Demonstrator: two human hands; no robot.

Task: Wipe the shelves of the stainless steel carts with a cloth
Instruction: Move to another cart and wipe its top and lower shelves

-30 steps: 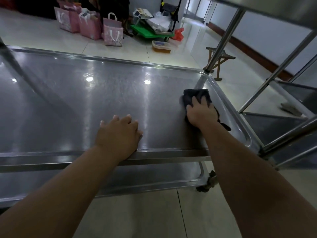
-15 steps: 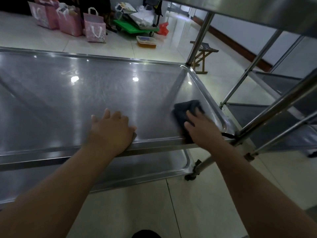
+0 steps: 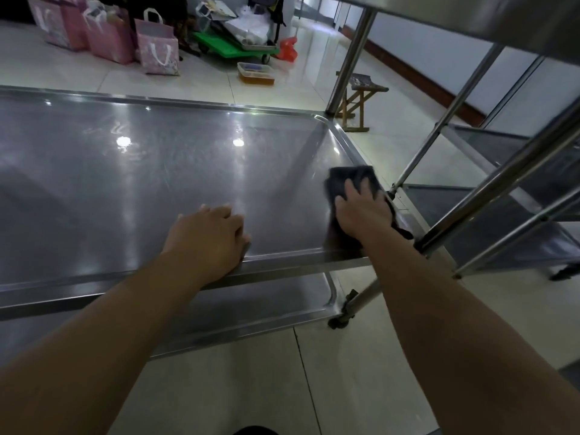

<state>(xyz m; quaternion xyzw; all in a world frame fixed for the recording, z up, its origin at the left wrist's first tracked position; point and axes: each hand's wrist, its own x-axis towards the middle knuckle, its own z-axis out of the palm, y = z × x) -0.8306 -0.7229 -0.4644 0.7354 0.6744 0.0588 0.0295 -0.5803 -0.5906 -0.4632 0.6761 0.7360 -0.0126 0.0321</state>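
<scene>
A stainless steel cart's middle shelf (image 3: pixel 141 183) fills the view, shiny and wide. A dark cloth (image 3: pixel 348 180) lies flat near the shelf's right front corner. My right hand (image 3: pixel 361 211) presses down on the cloth with spread, straight fingers. My left hand (image 3: pixel 210 237) rests flat on the shelf by its front rim, fingers straight, holding nothing. A lower shelf (image 3: pixel 251 306) shows beneath the front rim.
The cart's upright posts (image 3: pixel 351 54) rise at the right corners under an upper shelf (image 3: pixel 502 14). A second steel cart (image 3: pixel 514 196) stands close on the right. On the floor beyond are pink bags (image 3: pixel 157 48), a green dolly (image 3: pixel 238 48) and a wooden stool (image 3: pixel 361 95).
My right hand slid the cloth toward the near rim, then back away along the shelf's right side. My left hand stayed planted near the front rim.
</scene>
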